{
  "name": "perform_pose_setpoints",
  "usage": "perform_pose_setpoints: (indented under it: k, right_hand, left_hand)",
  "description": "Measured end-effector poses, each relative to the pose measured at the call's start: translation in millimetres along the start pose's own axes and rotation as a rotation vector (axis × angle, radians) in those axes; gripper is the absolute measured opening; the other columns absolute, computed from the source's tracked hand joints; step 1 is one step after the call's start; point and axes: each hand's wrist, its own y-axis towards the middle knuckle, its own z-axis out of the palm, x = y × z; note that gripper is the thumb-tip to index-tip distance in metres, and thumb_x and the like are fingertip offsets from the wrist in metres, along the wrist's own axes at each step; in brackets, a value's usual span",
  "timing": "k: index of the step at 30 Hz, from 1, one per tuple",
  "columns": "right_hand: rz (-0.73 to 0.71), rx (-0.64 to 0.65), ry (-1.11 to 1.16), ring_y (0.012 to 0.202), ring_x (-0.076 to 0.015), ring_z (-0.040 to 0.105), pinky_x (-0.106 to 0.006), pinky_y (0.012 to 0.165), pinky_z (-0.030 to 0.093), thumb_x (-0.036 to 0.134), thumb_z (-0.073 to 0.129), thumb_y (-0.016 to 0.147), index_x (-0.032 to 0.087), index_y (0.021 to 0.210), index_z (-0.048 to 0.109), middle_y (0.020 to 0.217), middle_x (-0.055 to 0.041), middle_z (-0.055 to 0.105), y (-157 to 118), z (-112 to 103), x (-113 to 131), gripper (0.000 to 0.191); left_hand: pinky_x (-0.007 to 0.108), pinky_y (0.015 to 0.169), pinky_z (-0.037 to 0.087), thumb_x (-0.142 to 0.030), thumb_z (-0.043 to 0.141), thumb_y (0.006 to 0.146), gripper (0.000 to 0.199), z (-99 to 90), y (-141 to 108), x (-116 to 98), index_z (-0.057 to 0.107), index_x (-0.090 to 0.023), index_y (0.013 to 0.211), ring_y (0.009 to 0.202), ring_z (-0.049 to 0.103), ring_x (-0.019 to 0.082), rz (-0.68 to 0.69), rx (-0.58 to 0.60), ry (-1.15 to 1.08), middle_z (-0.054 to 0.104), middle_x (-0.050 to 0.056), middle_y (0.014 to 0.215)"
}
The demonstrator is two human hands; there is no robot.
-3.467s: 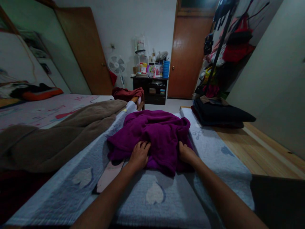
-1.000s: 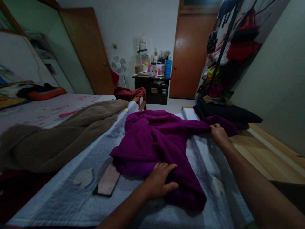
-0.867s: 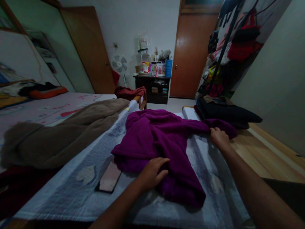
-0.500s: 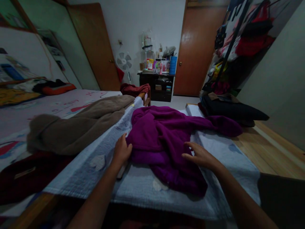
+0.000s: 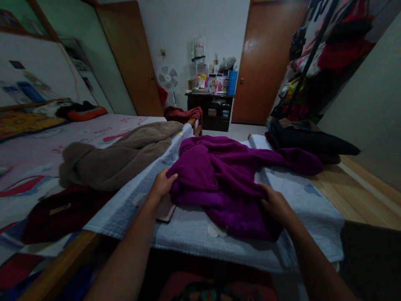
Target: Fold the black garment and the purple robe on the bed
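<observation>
A purple long-sleeved garment (image 5: 219, 175) lies rumpled on a pale blue cloth (image 5: 188, 225), one sleeve stretched out to the right. At its left edge my left hand (image 5: 163, 183) pinches the fabric between thumb and fingers. My right hand (image 5: 277, 205) grips the garment's right side, its fingertips partly sunk in the folds. Under my left wrist a flat, light-coloured object (image 5: 166, 209) sticks out from beneath the garment; its kind I cannot make out.
To the left, a grey-brown fleecy garment (image 5: 125, 154) and a dark red garment (image 5: 69, 209) lie on the bed (image 5: 90, 129). Dark folded clothes (image 5: 307, 138) are stacked at right. A fan (image 5: 168, 77) and a dark cabinet (image 5: 209, 119) stand at the back.
Both hands have closed on the purple garment, where before they were loosely open at its edges. Its near part is lifted slightly, and more of the flat object shows.
</observation>
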Motion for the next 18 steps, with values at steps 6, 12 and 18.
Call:
perform_pose_setpoints:
  k: [6,12,18]
  right_hand:
    - [0.186,-0.297,-0.063,0.090,-0.0260,0.066,-0.034,0.081,0.047,0.027,0.049,0.081,0.021,0.116,0.059,0.102,-0.0084,0.071,8,-19,0,0.036]
    - [0.037,0.088,0.033,0.099,-0.0253,0.065,-0.035,0.087,0.047,0.041,0.049,0.088,0.023,0.116,0.060,0.111,-0.0088,0.069,-5,-6,0,0.035]
    - [-0.120,0.014,-0.022,0.118,-0.0283,0.053,-0.044,0.100,0.042,0.026,0.062,0.075,0.022,0.143,0.036,0.132,-0.0112,0.054,-24,-1,-11,0.073]
  left_hand:
    - [0.031,0.077,0.053,-0.028,0.073,0.065,0.038,-8.5,-7,-30,0.059,-0.017,0.098,0.069,0.063,0.012,-0.064,-0.220,-0.460,0.067,-0.001,0.083]
    - [0.029,0.085,0.052,-0.015,0.064,0.069,0.032,-7.6,-6,-18,0.054,-0.021,0.099,0.076,0.062,0.010,0.000,-0.615,-0.530,0.062,-0.003,0.088]
    - [0.036,0.097,0.048,-0.013,0.064,0.068,0.057,12.4,-28,6,0.047,-0.023,0.121,0.101,0.063,0.016,0.026,-0.337,-0.475,0.062,0.003,0.114]
